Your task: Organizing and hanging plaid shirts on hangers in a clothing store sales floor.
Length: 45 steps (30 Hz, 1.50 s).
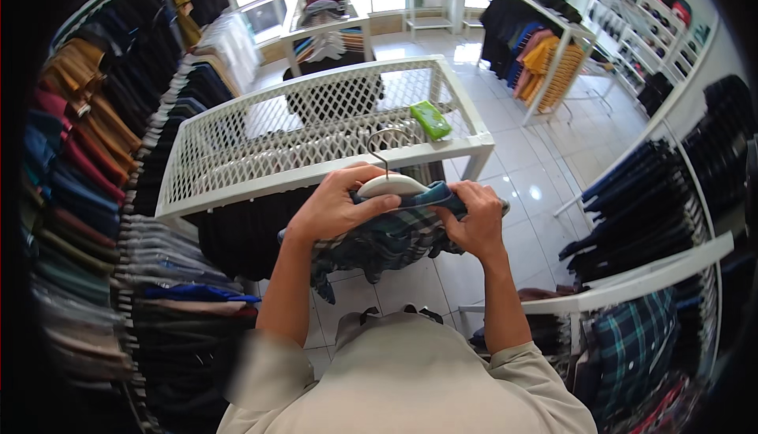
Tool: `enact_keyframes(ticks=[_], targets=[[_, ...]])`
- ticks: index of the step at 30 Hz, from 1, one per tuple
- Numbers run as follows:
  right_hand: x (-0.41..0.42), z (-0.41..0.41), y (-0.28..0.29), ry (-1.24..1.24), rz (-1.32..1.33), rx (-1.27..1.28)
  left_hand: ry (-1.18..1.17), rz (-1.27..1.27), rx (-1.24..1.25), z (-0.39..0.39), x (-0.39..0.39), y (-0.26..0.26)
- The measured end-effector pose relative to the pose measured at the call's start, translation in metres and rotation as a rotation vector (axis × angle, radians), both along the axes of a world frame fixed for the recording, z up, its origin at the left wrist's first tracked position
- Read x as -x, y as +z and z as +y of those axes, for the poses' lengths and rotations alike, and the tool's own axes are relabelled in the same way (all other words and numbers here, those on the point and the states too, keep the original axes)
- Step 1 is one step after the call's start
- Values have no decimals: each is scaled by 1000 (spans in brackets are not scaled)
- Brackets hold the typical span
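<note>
A blue-green plaid shirt hangs in front of me on a white clothes hanger with a metal hook. My left hand grips the hanger and the shirt's collar at the left, its thumb lying across the front. At the right side of the collar, my right hand pinches the fabric between thumb and fingers. The hook rises above the near edge of a white metal mesh-topped rack. Folds of cloth hide the lower arms of the hanger.
A green packet lies on the mesh top. Long rails of hanging clothes line the left wall. Dark trousers hang at the right, and another garment rack stands farther back. Near my right elbow is a white rack bar.
</note>
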State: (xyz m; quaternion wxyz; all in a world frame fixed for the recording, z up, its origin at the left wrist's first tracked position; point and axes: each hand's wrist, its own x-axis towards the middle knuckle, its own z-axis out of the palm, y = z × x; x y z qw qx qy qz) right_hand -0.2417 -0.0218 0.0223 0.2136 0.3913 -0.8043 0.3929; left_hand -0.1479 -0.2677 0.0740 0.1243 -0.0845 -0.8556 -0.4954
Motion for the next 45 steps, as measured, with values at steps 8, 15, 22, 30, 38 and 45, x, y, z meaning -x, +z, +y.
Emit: enact_keyframes(ticks=[8, 15, 22, 30, 38, 45], targets=[[-29, 56, 3, -304, 20, 26, -350, -369, -1, -20, -11, -19], [-145, 32, -14, -860, 57, 289, -694, -526, -372, 38, -33, -37], [-339, -67, -29, -825, -515, 567, -800, -505, -424, 90, -93, -94], [-496, -102, 8, -1498, -335, 185, -1380, -678, -518, 145, -235, -73], [-638, -131, 42, -2161, -361, -136, -1778, -826, -477, 190, -406, -26], [-764, -130, 63, -2552, -200, -112, -2093, -849, -474, 229, -571, 1]])
